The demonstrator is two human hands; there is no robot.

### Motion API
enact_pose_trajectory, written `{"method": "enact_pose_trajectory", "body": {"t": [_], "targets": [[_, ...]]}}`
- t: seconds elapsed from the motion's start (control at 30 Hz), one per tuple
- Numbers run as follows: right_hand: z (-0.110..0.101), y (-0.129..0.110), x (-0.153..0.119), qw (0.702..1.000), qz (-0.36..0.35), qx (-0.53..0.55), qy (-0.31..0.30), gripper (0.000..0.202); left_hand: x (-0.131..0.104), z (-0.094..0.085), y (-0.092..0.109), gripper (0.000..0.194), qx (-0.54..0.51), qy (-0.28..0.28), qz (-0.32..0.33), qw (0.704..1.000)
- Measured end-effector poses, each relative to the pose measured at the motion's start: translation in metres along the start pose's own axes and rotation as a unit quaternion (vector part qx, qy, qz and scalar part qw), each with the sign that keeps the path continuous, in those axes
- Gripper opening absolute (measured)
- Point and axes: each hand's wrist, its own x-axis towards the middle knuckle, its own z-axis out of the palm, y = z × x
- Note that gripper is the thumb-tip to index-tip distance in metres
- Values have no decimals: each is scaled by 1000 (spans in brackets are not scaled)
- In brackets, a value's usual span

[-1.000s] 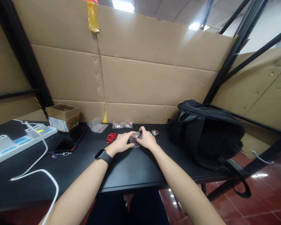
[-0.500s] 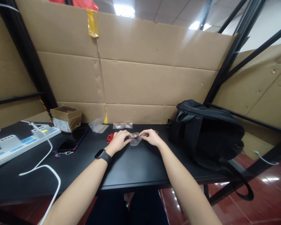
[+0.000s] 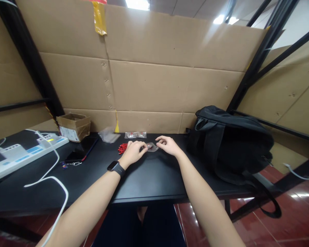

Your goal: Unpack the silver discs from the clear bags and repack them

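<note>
My left hand [image 3: 134, 152], with a black watch [image 3: 115, 168] on its wrist, rests on the black table [image 3: 149, 181] and pinches the left edge of a small clear bag [image 3: 152, 146] holding a small metal and red part. My right hand [image 3: 168, 145] hovers just right of that bag, fingers apart and holding nothing. A pile of small red parts [image 3: 123, 148] lies right beside my left hand. Two more small filled bags [image 3: 135, 135] lie behind, against the cardboard wall.
A black backpack [image 3: 231, 144] fills the table's right end. At the left are a white power strip [image 3: 23, 154] with a white cable [image 3: 50, 180], a dark phone [image 3: 78, 153], keys [image 3: 70, 164], a small cardboard box [image 3: 73, 126] and an empty clear bag [image 3: 108, 135].
Both hands held the small bag together before. My right hand has let go and spread its fingers to the right, while my left hand keeps hold of the bag.
</note>
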Motion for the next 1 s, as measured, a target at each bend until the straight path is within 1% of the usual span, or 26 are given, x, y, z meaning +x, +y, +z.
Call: {"method": "enact_pose_trajectory", "body": {"t": [0.07,0.13,0.23,0.33,0.43,0.57,0.63,0.73,0.87,1.0], "targets": [[1,2,-2,998,-10,32,-45,43,0,0,0,25,3,3,-2,1000],[4,4,-4,994,-6,65,-84,61,0,0,1,25,5,5,-6,1000],[6,5,-5,988,22,109,-109,74,-1,-1,1,23,6,4,-11,1000],[4,7,-6,982,29,138,-127,73,-1,-2,1,23,2,2,-14,1000],[1,8,-7,977,13,164,-139,69,-1,-3,1,23,5,-4,-9,1000],[-2,8,-8,967,6,203,-155,74,-2,-4,-2,23,15,-39,14,999],[-1,8,-8,963,1,209,-168,75,-2,-4,-4,20,17,-54,24,998],[2,9,-6,965,-14,197,-174,72,-2,-3,-6,13,10,-67,39,997],[7,14,-3,974,-17,167,-154,68,-2,-2,-8,13,-4,-74,41,996],[11,15,-2,979,-17,132,-155,73,-1,-1,-7,16,-2,-70,34,997]]}}
